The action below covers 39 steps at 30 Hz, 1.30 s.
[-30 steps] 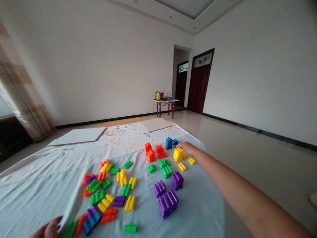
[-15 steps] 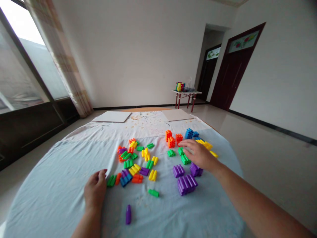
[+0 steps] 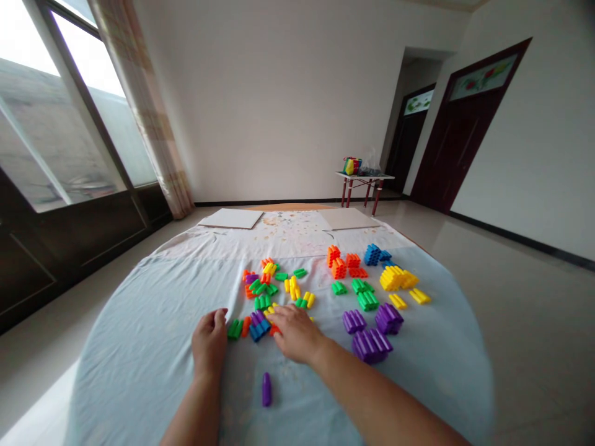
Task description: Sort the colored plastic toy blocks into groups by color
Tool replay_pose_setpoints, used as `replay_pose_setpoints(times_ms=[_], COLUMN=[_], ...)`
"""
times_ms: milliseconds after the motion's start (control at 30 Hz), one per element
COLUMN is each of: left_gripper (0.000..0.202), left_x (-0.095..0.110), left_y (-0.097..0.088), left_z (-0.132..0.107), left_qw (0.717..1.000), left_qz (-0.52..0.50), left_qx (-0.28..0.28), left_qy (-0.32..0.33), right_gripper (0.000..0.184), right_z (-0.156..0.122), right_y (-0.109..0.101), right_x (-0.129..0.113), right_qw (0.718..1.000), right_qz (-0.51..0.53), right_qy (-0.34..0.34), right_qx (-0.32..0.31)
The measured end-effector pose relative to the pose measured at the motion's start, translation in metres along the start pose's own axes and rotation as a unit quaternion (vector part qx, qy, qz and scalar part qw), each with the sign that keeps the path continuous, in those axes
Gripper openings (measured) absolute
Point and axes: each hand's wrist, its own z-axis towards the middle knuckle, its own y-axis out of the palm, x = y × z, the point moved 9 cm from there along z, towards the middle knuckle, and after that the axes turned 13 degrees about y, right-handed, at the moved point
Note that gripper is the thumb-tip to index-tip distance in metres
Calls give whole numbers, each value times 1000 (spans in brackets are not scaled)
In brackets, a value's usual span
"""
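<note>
My right hand [image 3: 295, 334] lies over the mixed pile of interlocking plastic blocks [image 3: 264, 291], fingers spread, touching a yellow block [image 3: 271, 313] and an orange block [image 3: 275, 330]. My left hand [image 3: 210, 341] rests on the pale blue sheet [image 3: 144, 347], holding nothing, just left of a green block [image 3: 235, 329]. Further right stand sorted groups: orange blocks [image 3: 339, 260], blue blocks [image 3: 372, 254], yellow blocks [image 3: 393, 279], green blocks [image 3: 367, 301] and purple blocks [image 3: 372, 345]. A lone purple block [image 3: 266, 389] lies near my forearms.
Two white boards [image 3: 231, 218] [image 3: 348, 218] lie on the far end of the stained sheet. A small red-legged table [image 3: 365, 179] holding a colourful object and a plastic bag stands by the far wall. The polished floor surrounds the sheet.
My right hand has moved left from the purple and green groups onto the mixed pile. My left hand has shifted slightly toward the blocks. The view has turned a little.
</note>
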Motion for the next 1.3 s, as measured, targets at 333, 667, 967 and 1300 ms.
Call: replay_pose_setpoints(times_ms=[333, 667, 967, 1300], left_gripper=[41, 40, 43, 36], left_x=[0, -3, 0, 26], left_y=[2, 4, 2, 12], left_z=[-1, 0, -1, -7], left_qw=[999, 999, 998, 994], left_qz=[-35, -47, -59, -22], left_qx=[2, 7, 9, -43], left_qy=[3, 2, 8, 97], right_gripper=[36, 35, 35, 55], right_z=[13, 0, -2, -34], right_y=[27, 10, 37, 10], right_x=[7, -11, -31, 0], right_qw=[997, 999, 996, 998], right_qz=[-48, -28, 0, 31], right_qy=[36, 11, -64, 35], right_qx=[-46, -18, -65, 39])
